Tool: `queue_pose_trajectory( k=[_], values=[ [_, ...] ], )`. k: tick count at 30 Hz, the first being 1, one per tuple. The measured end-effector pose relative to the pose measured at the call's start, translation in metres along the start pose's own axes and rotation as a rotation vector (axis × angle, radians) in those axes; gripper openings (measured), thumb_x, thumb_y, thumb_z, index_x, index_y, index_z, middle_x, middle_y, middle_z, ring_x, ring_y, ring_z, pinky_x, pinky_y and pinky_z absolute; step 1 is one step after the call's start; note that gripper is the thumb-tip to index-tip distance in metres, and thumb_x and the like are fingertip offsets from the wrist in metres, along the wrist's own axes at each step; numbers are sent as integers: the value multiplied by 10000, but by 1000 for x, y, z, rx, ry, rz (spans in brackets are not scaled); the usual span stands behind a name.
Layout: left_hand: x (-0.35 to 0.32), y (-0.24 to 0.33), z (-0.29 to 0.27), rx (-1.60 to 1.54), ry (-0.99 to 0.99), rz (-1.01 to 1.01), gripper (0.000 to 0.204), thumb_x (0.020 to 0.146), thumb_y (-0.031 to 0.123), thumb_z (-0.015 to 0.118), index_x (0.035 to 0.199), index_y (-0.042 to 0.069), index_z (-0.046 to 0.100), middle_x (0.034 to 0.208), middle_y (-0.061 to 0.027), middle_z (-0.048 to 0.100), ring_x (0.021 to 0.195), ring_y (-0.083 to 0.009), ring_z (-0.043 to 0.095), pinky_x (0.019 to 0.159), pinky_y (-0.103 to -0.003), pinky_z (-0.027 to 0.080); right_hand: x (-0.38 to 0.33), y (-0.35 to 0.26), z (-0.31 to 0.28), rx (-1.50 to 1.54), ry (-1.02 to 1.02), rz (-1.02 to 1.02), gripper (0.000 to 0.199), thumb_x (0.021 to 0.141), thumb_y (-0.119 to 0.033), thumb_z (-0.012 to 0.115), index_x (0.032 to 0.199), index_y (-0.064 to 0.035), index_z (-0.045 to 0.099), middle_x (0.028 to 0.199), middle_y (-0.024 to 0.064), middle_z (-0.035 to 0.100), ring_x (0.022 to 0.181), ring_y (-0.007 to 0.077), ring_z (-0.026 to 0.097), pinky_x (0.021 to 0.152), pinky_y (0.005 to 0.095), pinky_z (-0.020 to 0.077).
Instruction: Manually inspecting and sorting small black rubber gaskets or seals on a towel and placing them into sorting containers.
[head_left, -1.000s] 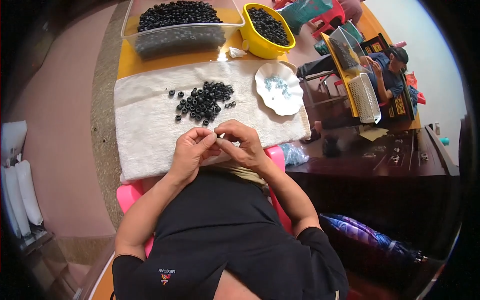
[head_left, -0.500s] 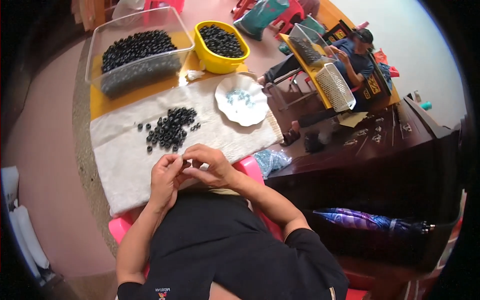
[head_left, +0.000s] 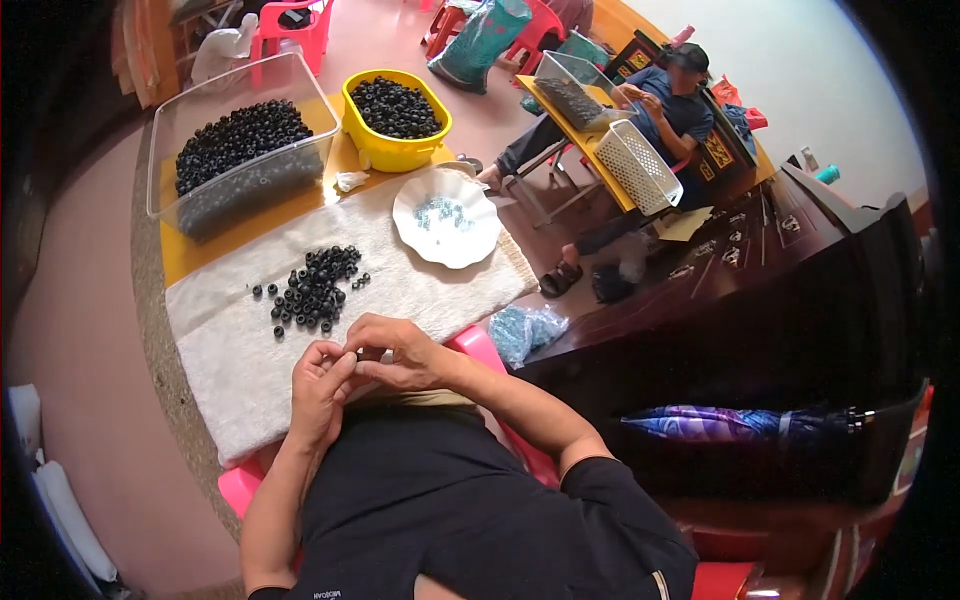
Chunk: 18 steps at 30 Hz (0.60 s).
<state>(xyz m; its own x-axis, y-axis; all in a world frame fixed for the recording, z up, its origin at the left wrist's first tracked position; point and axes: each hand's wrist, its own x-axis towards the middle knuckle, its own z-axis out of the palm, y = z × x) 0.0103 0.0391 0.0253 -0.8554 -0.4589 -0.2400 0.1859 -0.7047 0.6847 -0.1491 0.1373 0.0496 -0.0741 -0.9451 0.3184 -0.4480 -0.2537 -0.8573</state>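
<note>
My left hand (head_left: pixel 318 388) and my right hand (head_left: pixel 402 354) meet at the near edge of a white cloth (head_left: pixel 225 372). Their fingertips pinch a small dark piece (head_left: pixel 361 356), mostly hidden by the fingers. Just beyond them lies a loose pile of small black ring-shaped pieces (head_left: pixel 316 287), with a few scattered at its left and right sides. A white dish with a wavy rim (head_left: pixel 482 246) stands on the cloth to the right, holding tiny pale-blue bits.
Behind the cloth stand a clear plastic bin (head_left: pixel 290 165) and a yellow tub (head_left: pixel 385 155), both filled with black pieces. A crumpled white tissue (head_left: pixel 350 181) lies between. At the right are a dark cabinet (head_left: pixel 640 330) and a folded umbrella (head_left: pixel 710 422). A co-worker (head_left: pixel 680 112) sits farther off.
The view has shifted, so the table and its contents appear lower and farther left. Both hands stay together at the cloth's near edge, fingertips still pinched.
</note>
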Motion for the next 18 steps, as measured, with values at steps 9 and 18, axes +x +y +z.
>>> queue_pose_trajectory(
  k=[9,18],
  values=[
    [-1,0,-3,29,-31,-35,178,925,98,640,1045,66,513,933,-92,656,809,-166,673,697,-290,558,-5,10,-6,-58,-23,-136,242,869,-50,671,1107,-30,634,1016,128,621,845,248,634,717,331,511],
    [-1,0,-7,-57,-15,-82,201,903,72,661,1074,73,556,954,-52,665,849,-150,675,748,-298,575,-6,4,1,-34,103,-113,239,828,0,668,1063,-25,636,930,134,671,854,295,669,728,349,527]
  ],
)
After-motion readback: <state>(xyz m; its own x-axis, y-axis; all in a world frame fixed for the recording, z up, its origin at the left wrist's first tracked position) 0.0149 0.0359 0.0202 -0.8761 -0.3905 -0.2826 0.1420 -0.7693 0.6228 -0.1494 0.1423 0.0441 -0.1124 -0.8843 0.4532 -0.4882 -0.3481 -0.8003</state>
